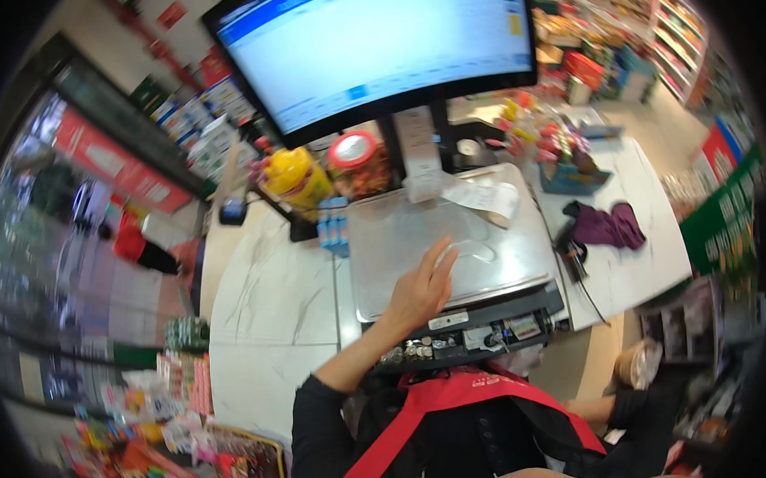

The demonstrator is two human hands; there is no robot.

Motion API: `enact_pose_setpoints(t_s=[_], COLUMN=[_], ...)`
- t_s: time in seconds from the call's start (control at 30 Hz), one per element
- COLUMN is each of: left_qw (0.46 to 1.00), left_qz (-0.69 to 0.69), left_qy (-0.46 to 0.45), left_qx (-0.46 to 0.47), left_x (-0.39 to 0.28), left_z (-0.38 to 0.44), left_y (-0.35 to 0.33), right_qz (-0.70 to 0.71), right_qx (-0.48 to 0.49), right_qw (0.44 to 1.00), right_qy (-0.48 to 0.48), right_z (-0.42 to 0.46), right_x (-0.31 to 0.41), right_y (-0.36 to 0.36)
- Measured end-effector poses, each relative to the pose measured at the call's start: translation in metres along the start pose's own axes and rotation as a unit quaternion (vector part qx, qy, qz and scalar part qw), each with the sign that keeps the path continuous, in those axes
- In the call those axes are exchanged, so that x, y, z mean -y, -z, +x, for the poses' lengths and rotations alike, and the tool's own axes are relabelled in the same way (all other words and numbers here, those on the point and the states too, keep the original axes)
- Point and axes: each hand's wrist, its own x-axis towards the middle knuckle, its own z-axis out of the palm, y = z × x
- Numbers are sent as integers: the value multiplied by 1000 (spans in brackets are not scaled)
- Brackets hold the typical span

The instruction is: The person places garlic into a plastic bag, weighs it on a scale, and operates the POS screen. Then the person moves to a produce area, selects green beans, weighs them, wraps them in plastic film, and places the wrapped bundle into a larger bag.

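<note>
My left hand is over the front part of a metal weighing-scale plate, fingers apart and holding nothing. A strip of printed receipt paper curls across the plate's back edge, below the monitor. A thin clear loop, hard to make out, lies just right of my fingertips. Beneath the plate's front edge, a cash drawer stands partly out with coins in it. Of my right arm only the forearm shows, at the lower right beside the red apron; the right hand is hidden.
Behind the plate stand a red-lidded jar, a yellow container and small blue boxes. On the right counter lie a purple cloth and a corded handheld device. A person in red is at the far left.
</note>
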Motion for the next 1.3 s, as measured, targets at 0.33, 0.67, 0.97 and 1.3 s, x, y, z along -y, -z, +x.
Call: enact_pose_setpoints(t_s=[0.33,0.67,0.97,1.3], left_qw=[980,895,807,754], left_qz=[-130,-218,-74,33], left_qy=[-111,-313,-468,-480], left_qx=[98,231,352,448], left_x=[-8,-77,-204,-333], left_z=[-15,55,156,239], left_y=[-30,-85,-156,-326], right_qz=[-96,-68,-143,-220], right_qx=[-67,-66,-204,-477], right_qw=[990,995,951,826], right_qy=[79,-3,-180,-204], right_z=[16,-14,-105,-158], right_x=[43,89,-34,-110], right_y=[-67,-57,-73,11])
